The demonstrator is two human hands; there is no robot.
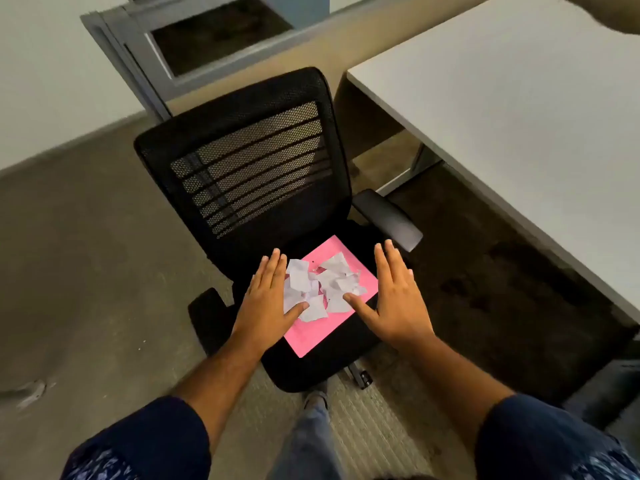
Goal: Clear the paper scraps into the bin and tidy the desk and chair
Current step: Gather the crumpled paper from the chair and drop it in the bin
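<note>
Paper scraps (pixel 320 289), white and torn, heaped on a pink sheet (pixel 337 323) lying flat on the seat of a black mesh chair (pixel 249 161). Probably piled there so that sheet and scraps lift as one tray toward the bin, none of which shows in view. Left hand (pixel 266 303) and right hand (pixel 398 299) flat, fingers straight, set apart on either side of the heap, thumbs angled inward and touching or nearly touching its edges; gripping nothing. Likely corralling loose pieces toward the middle before any lift. Pink sheet turned diagonally, long axis running from the near-left of the seat up toward the far-right armrest (pixel 388 216). White desk (pixel 519 116) just beside the chair on the right.
</note>
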